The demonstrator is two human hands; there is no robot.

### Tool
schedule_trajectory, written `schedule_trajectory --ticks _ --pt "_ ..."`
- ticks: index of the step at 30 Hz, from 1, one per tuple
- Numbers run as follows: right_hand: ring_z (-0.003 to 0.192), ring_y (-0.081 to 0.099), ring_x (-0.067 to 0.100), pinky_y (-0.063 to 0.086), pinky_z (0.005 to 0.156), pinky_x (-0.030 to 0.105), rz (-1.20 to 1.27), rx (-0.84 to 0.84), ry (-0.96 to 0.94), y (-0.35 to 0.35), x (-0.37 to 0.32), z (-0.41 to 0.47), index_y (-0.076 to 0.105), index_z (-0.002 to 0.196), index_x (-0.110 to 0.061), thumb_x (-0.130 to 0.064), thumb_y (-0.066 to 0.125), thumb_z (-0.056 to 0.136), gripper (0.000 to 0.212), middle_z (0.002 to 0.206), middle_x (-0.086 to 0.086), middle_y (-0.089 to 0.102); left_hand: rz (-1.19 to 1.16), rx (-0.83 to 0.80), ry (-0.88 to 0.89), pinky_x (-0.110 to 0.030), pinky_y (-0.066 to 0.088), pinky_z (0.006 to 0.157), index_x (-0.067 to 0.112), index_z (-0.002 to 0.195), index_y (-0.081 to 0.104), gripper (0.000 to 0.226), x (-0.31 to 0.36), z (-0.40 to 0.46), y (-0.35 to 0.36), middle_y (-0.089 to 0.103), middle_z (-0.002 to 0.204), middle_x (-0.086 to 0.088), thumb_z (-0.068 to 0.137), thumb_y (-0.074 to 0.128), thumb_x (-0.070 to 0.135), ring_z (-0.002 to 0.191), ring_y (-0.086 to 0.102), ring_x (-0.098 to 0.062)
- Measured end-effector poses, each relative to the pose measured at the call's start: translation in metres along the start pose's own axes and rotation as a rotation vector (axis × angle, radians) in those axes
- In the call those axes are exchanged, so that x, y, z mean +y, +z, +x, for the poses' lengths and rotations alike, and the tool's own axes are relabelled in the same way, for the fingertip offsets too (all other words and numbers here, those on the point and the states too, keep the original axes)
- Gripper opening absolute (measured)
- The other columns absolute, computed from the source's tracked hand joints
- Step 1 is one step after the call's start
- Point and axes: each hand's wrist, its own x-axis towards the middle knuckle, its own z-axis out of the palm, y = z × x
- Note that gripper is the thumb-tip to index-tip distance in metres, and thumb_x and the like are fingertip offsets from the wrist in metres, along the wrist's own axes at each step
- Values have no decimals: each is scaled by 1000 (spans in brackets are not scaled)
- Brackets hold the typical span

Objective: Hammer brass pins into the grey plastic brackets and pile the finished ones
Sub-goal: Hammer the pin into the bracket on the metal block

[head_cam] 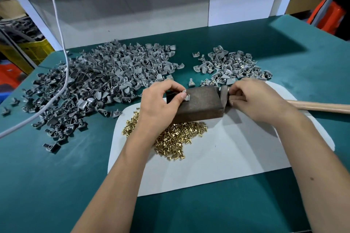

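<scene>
**Bracket on block, ready for striking**

Step in hand: seating. One grey bracket (185,95) set on the top face of the dark block (198,103), near its left end. Pinched there between thumb and forefinger of the left hand (161,103), fingers curled onto it from the left and above. Pin in this bracket: too small to tell whether fitted.

Right hand (253,100): fingers wrapped around the neck of the hammer (224,96), close behind the head. Head just beside the right end of the block, not raised. Wooden handle (322,107) trailing off to the right across the white mat (227,157).

Stock:
- Brass pins (176,138), loose heap on the mat, in front of the block and partly under the left wrist.
- Unfinished brackets (98,81), large spread on the green table (56,185), left and behind.
- Finished pile (233,66), smaller, back right, brass glints visible among the grey.
- White cable (62,47), draped over the left heap.

Next move, as judged: lift of the hammer and a short, square blow on the pin; choked grip suits light taps. Left fingertips lying very close to the strike point, so a held-steady bracket and a narrow aim needed. Afterwards, transfer to the back-right pile.
</scene>
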Motion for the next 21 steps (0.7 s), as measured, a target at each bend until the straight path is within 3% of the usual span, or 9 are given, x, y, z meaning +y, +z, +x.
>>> schedule_trajectory --ticks 3,6,12,16,19,21 --pt "98 61 28 51 90 46 22 100 -11 4 -3 1 63 101 -18 -18 67 93 8 105 3 60 4 1 -2 -34 53 94 25 90 77 8 2 -2 -2 73 92 14 87 79 18 97 65 -7" --pt "101 64 31 52 89 49 50 175 5 5 -5 -1 59 106 -19 -19 65 95 12 108 4 66 9 3 -5 -30 53 92 25 89 77 9 4 -3 0 73 92 13 86 79 17 96 66 -6" --pt "101 67 20 53 89 42 141 320 -80 -2 -13 -5 58 108 -23 -13 65 94 19 97 -16 59 -27 24 -3 -21 52 88 25 85 77 11 6 -4 -1 74 87 14 85 80 14 92 67 -6" --pt "96 66 11 54 87 37 221 440 -172 -8 -22 -7 61 112 -20 -15 62 93 19 99 -16 59 -30 45 -2 -15 49 87 29 87 78 15 7 -5 2 74 90 15 85 80 15 94 67 -4" --pt "85 58 3 52 80 28 238 419 -268 -10 -34 -10 63 107 -20 -20 67 88 20 95 -14 61 -37 71 -25 -14 48 88 31 90 80 16 8 -4 3 74 93 15 85 81 16 96 67 -3" --pt "86 59 10 52 78 30 218 325 -359 -9 -44 -13 65 105 -17 -26 63 88 19 95 -8 65 -35 80 -44 -17 49 89 27 92 81 16 8 -3 2 75 94 11 84 82 14 96 67 -4"
